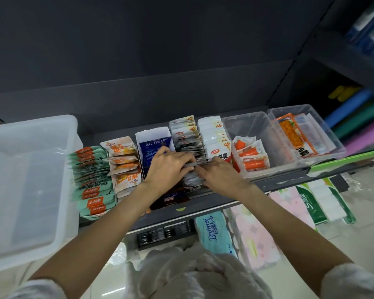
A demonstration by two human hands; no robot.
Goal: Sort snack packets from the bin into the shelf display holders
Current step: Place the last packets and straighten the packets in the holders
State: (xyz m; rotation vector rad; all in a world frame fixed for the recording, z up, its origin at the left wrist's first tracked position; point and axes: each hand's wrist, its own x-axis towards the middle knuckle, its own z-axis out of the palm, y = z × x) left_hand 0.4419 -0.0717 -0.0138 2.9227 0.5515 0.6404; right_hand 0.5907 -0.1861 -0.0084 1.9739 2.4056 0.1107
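The step in hand seemed to be the tidying of a row of grey snack packets [187,145] in the holder at the middle of the shelf [225,203]. Both hands were placed on the near part of this row, at the centre of the frame. The left hand [167,167] was laid over the packets with its fingers curled, and a few packets appeared to be pinched at its fingertips. The right hand [219,175] was set just beside it, its fingers touching the same packets; whether anything was truly gripped by it could not be told. The grey packets lay directly under and between the two hands, with the blue carton [154,147] to the left and the white packets [216,139] to the right. The translucent bin [30,134] was seen at the left of the frame, well apart from both hands. For the next move, it was judged that the held packets should be pushed upright into the row, and afterwards the bin should be reached for again.
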